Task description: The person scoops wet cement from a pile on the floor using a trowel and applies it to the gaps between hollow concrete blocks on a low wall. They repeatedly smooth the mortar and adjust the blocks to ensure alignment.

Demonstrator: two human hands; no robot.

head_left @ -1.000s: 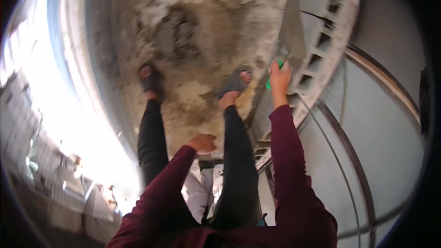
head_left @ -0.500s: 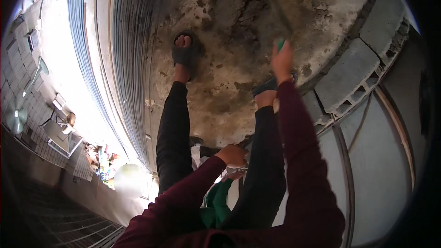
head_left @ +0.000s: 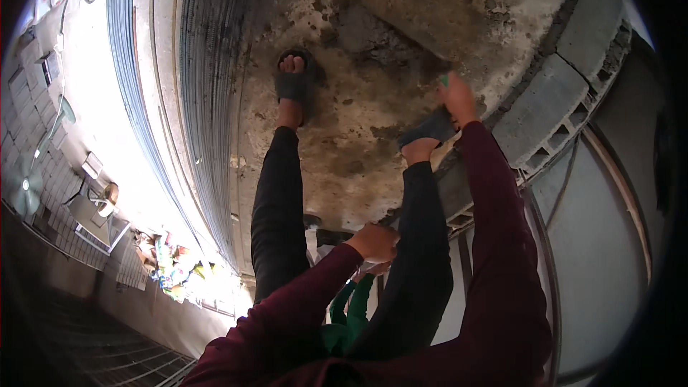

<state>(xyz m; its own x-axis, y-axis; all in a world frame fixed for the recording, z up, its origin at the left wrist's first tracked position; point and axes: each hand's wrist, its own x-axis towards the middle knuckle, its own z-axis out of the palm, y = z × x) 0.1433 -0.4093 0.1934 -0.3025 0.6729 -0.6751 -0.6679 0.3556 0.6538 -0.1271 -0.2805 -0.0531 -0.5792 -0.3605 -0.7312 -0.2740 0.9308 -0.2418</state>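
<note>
My right hand [head_left: 459,97] is closed round the green handle of a trowel [head_left: 444,80], low over the concrete floor beside my right foot. The trowel's thin blade stretches up and left along a heap of wet grey mortar [head_left: 373,37]; much of it blends with the floor. My left hand [head_left: 376,243] is curled with its knuckles up, against the inner side of my right leg. Its fingertips are hidden, and I cannot make out whether anything is in them.
Grey hollow blocks [head_left: 541,104] line the right side. Long ribbed sheets [head_left: 208,100] run along the left. My sandalled feet [head_left: 290,75] stand on the stained floor [head_left: 344,136]. Behind me is another person in green sleeves [head_left: 356,308]. A fan [head_left: 27,186] and a chair [head_left: 97,215] stand far left.
My right hand has moved right and slightly toward me with the trowel, whose blade has swung to a flatter slant. The mortar looks smoother and more gathered. My left hand has shifted slightly right.
</note>
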